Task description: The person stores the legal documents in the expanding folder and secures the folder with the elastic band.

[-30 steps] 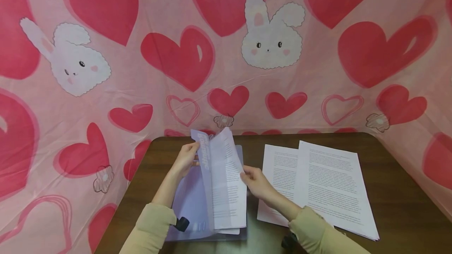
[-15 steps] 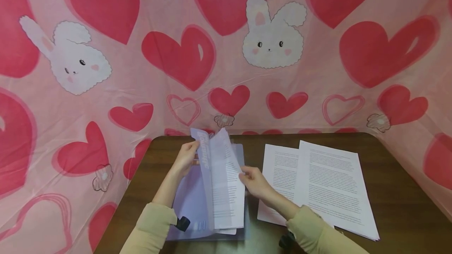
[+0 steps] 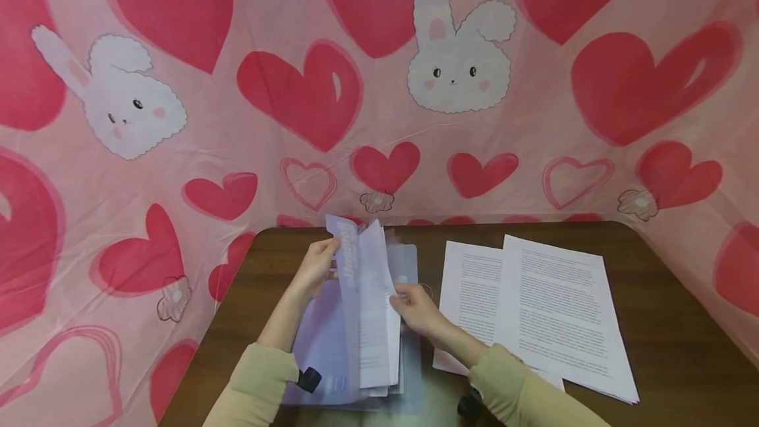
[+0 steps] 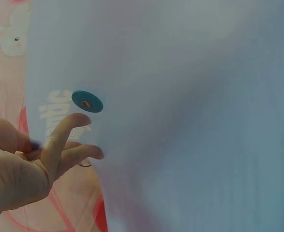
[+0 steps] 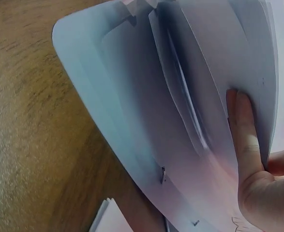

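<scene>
Nearest, just below the purple folder [image 3: 319, 362], a pair of beige sleeves [image 3: 257, 374], with a dark wrist device [image 3: 309, 380] at the left cuff; next, the folder itself, resting on the desk [image 3: 637, 295], with one translucent leaf lifted and tilted near its middle; pinched at that leaf's upper left edge by the left hand [image 3: 314, 269], with the looser fingers near a teal button [image 4: 87, 101] in the left wrist view; at the folder's right side, a pinching right hand [image 3: 418, 312], with thumb and fingers on the edge of printed sheets [image 3: 373, 338]; in the right wrist view, fingers tucked in among bowed leaves, too overlapped to count.

Compared with half a second ago, sheets and right hand drawn a little further left, toward the folder's raised leaf; less print facing the camera; more of the folder's pale back panel [image 3: 411, 354] exposed on the right; for the work in hand, probably meaning a wider gap at the folder's right side; seemingly mid-step, with neither pinch released.

Farther out, right of the folder, two overlapping paper stacks [image 3: 560, 321], apparently unmoved; beyond the folder and the desk's far edge, a pink cloth [image 3: 409, 127] printed with hearts and rabbits.
</scene>
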The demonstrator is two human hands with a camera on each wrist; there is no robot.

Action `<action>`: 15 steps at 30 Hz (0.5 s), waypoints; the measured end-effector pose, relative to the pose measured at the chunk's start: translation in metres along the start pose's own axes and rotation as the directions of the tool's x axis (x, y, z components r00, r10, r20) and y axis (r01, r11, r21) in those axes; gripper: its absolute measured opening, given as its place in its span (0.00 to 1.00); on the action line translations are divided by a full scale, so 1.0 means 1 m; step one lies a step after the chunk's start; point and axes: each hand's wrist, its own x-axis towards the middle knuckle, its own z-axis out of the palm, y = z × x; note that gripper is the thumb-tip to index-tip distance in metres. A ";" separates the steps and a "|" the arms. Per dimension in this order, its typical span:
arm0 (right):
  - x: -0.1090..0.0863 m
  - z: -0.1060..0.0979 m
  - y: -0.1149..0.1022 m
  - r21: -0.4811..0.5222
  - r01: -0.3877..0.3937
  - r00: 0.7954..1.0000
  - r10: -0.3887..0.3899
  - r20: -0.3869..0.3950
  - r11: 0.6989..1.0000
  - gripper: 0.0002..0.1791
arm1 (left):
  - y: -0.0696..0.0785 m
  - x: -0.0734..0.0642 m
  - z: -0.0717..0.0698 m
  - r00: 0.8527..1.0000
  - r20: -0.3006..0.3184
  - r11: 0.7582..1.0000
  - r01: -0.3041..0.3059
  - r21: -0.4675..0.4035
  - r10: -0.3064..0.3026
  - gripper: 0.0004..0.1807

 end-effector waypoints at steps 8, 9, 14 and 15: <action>0.005 0.008 0.009 -0.023 0.010 0.999 -0.009 0.031 1.000 0.23 | 0.000 -0.001 0.000 1.000 0.015 1.000 0.008 0.001 -0.008 0.19; 0.006 0.009 0.010 -0.026 0.010 0.999 -0.010 0.033 1.000 0.23 | 0.000 -0.001 0.000 1.000 0.016 1.000 0.009 0.002 -0.009 0.19; 0.006 0.010 0.014 -0.028 -0.003 1.000 0.003 0.021 1.000 0.22 | -0.001 0.001 -0.002 1.000 0.014 1.000 0.014 0.004 -0.014 0.19; 0.005 0.009 0.015 -0.029 -0.004 1.000 0.005 0.017 1.000 0.22 | -0.002 0.001 -0.002 1.000 0.013 1.000 0.015 0.006 -0.015 0.18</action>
